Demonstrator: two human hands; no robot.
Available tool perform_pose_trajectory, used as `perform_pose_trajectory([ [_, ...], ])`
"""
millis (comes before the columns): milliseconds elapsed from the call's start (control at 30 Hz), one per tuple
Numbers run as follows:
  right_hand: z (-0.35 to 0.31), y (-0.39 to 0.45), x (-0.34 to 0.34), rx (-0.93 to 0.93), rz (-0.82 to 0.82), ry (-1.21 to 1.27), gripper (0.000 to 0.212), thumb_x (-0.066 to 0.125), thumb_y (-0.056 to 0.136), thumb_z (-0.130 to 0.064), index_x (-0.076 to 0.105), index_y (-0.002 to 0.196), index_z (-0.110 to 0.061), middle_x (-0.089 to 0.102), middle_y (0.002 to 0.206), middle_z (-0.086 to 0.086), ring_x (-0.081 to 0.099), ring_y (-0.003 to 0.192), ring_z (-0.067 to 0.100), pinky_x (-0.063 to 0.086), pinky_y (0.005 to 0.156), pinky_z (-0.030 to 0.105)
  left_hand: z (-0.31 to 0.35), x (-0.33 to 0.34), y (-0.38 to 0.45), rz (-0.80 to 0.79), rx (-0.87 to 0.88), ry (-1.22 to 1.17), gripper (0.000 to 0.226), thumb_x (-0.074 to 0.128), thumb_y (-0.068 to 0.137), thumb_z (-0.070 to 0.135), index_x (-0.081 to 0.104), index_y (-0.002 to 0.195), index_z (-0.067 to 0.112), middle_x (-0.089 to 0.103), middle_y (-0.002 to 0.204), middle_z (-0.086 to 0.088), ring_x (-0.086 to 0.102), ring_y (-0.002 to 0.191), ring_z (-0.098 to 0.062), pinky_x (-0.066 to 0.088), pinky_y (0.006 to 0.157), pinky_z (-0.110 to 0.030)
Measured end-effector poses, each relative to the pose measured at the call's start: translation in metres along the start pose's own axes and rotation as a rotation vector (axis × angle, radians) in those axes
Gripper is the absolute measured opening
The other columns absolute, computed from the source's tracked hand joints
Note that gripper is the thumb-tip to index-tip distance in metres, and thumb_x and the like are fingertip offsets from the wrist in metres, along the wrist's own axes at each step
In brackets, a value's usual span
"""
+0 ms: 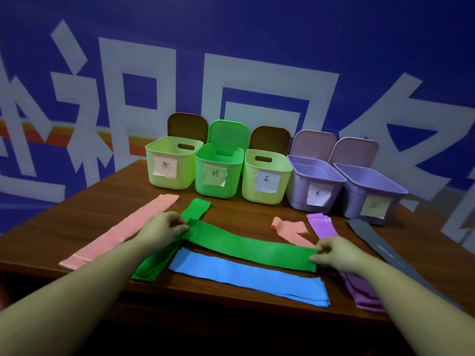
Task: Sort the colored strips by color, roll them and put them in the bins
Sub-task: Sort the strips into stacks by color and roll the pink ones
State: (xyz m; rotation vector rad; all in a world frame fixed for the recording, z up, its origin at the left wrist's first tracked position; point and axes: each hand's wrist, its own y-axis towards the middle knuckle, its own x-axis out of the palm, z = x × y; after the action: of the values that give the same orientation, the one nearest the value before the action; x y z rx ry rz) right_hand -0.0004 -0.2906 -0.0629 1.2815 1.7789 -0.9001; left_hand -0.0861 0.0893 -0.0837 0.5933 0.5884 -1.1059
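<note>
Your left hand [164, 227] pinches one end of a green strip [246, 246], thumb and fingers closed on its edge. Your right hand [334, 254] pinches the opposite end the same way, so the strip spans flat between both hands, just above the wooden table [84, 209].

Under your left hand, a second green strip [198, 208] runs diagonally away from you and back toward the table's near edge. Left of that hand lies a long pink strip [120, 232]. Directly nearer to you than the held strip rests a stack of blue strips [249, 277]. Beyond your right hand sits a short, curled pink strip [290, 229]; purple strips [321, 224] pass beneath that hand, and a grey strip [372, 240] lies to its right.

Beyond both hands stands a row of five labelled bins: a pale green bin [169, 173], a bright green bin [218, 176], another pale green bin [266, 186], and two lilac bins [312, 186] [370, 196]. All are open, lids propped behind.
</note>
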Motion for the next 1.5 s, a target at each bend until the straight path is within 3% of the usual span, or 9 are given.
perform_pose_trajectory([
  [133,-0.007,0.0,-0.01,0.06,0.063,0.396,0.021,0.063,0.087,-0.003,0.055,0.067,-0.007,0.058,0.053,0.004,0.054,0.041,0.006,0.042,0.051,0.023,0.003,-0.013,-0.008,0.036,-0.067,-0.15,0.012,0.067,0.087,0.024,0.065,0.083,0.013,0.061,0.075,0.0,0.049,0.058,-0.014,0.038,0.05,-0.023],
  [367,-0.058,0.023,-0.014,0.031,0.201,0.404,0.003,0.059,0.091,-0.005,0.059,0.093,-0.003,0.053,0.068,0.007,0.046,0.051,0.012,0.035,0.034,0.009,-0.004,-0.045,-0.036,0.069,-0.186,-0.264,0.011,0.075,0.079,0.02,0.071,0.076,0.01,0.069,0.075,-0.013,0.055,0.058,-0.02,0.045,0.054,-0.026],
  [533,-0.108,0.055,-0.002,0.023,0.233,0.36,0.007,0.058,0.091,-0.005,0.055,0.097,-0.006,0.057,0.096,0.02,0.057,0.064,0.026,0.052,0.064,0.04,-0.017,-0.055,-0.061,0.076,-0.265,-0.184,0.013,0.076,0.077,0.015,0.067,0.067,0.012,0.068,0.071,-0.011,0.061,0.064,-0.022,0.052,0.055,-0.025],
  [600,-0.126,0.064,0.005,-0.007,0.263,0.278,0.014,0.059,0.091,-0.007,0.059,0.105,-0.003,0.058,0.098,0.019,0.059,0.076,0.029,0.052,0.076,0.042,-0.024,-0.057,-0.068,0.071,-0.288,-0.139,0.015,0.074,0.077,0.015,0.065,0.065,0.014,0.068,0.068,-0.009,0.067,0.066,-0.026,0.055,0.063,-0.033],
  [733,-0.153,0.071,0.019,-0.046,0.289,0.196,0.023,0.058,0.092,-0.012,0.06,0.11,0.002,0.061,0.113,0.021,0.059,0.1,0.036,0.047,0.093,0.045,-0.038,-0.061,-0.08,0.096,-0.35,0.039,0.017,0.072,0.074,0.027,0.062,0.063,0.021,0.063,0.062,0.008,0.06,0.063,-0.01,0.042,0.059,-0.023],
  [867,-0.171,0.077,0.027,-0.082,0.324,0.153,0.024,0.057,0.093,-0.013,0.059,0.112,0.001,0.06,0.117,0.021,0.055,0.109,0.036,0.043,0.095,0.042,-0.044,-0.064,-0.082,0.081,-0.403,0.104,0.019,0.07,0.075,0.036,0.061,0.065,0.023,0.063,0.069,0.01,0.058,0.07,-0.007,0.037,0.059,-0.021],
  [1033,-0.183,0.084,0.029,-0.1,0.353,0.151,0.024,0.055,0.094,-0.015,0.057,0.114,-0.003,0.061,0.114,0.02,0.055,0.105,0.034,0.046,0.091,0.042,-0.05,-0.058,-0.076,0.029,-0.383,0.17,0.019,0.069,0.075,0.038,0.058,0.065,0.026,0.07,0.086,0.005,0.063,0.092,-0.014,0.045,0.084,-0.027],
  [1167,-0.201,0.089,0.028,-0.166,0.398,0.133,0.025,0.054,0.095,-0.017,0.057,0.117,-0.004,0.062,0.11,0.016,0.052,0.088,0.026,0.042,0.079,0.034,-0.051,-0.053,-0.072,-0.022,-0.355,0.291,0.021,0.066,0.076,0.04,0.054,0.067,0.027,0.07,0.097,0.001,0.062,0.099,-0.019,0.047,0.087,-0.029],
  [1500,-0.242,0.122,0.049,-0.301,0.37,0.124,0.018,0.054,0.095,-0.019,0.058,0.11,-0.012,0.056,0.092,0.004,0.051,0.08,0.021,0.04,0.07,0.029,-0.049,-0.064,-0.055,-0.21,-0.156,0.434,0.052,0.063,0.08,0.038,0.043,0.127,0.025,0.044,0.128,-0.003,0.044,0.119,-0.021,0.04,0.099,-0.033],
])
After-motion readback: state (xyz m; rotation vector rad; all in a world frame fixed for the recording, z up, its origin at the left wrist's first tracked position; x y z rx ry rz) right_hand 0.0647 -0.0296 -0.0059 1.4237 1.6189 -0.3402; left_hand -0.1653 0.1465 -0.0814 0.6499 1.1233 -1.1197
